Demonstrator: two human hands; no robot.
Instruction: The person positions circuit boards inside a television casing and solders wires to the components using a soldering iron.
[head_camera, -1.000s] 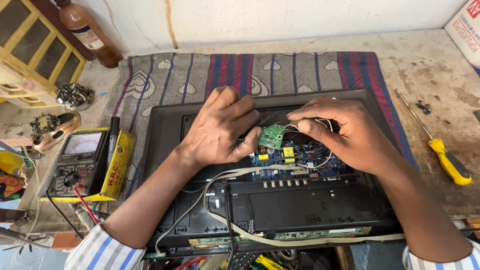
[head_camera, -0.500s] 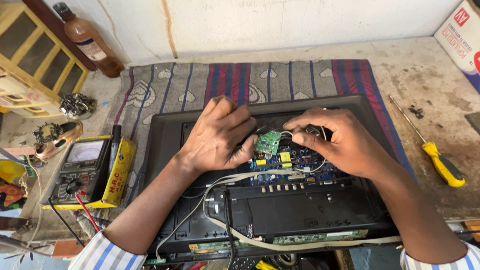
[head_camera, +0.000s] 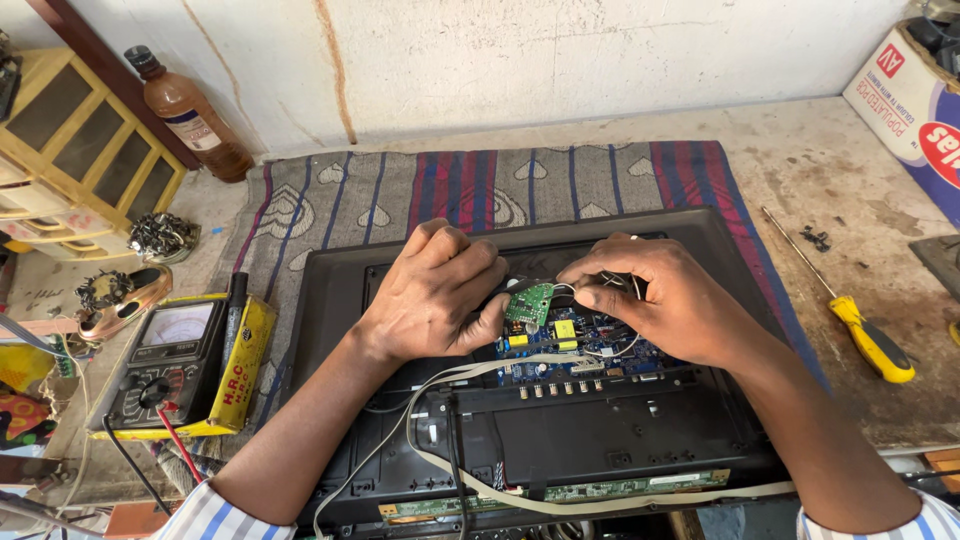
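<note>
The left hand (head_camera: 432, 295) has its grip pinched on a small green circuit board (head_camera: 530, 303), thumb under the board's lower edge and fingers curled above it, holding it tilted up. The right hand (head_camera: 660, 300) meets it from the other side, its fingertips pressed together on thin wires (head_camera: 612, 283) at the board's right edge. Just below both hands lies a blue main circuit board with yellow parts (head_camera: 570, 345), seated inside the opened back of a flat black television (head_camera: 700, 250) that lies face down.

A pale flat ribbon cable (head_camera: 440, 470) loops from the blue board down and along the television's lower edge, where a long green strip board (head_camera: 600, 490) shows. The television lies on a striped grey, red and blue cloth (head_camera: 480, 190) spread over the stained surface (head_camera: 800, 160).

To the left of the television sits an analogue multimeter in a yellow case (head_camera: 175, 365) with red and black leads. Beyond it, against the wall, stands a brown plastic bottle (head_camera: 190, 115), beside a yellow wooden cabinet (head_camera: 70, 150). To the right, well apart from the hands, a yellow-handled screwdriver (head_camera: 860, 325) lies on the surface, with a few small dark screws (head_camera: 815, 238) near its tip.
</note>
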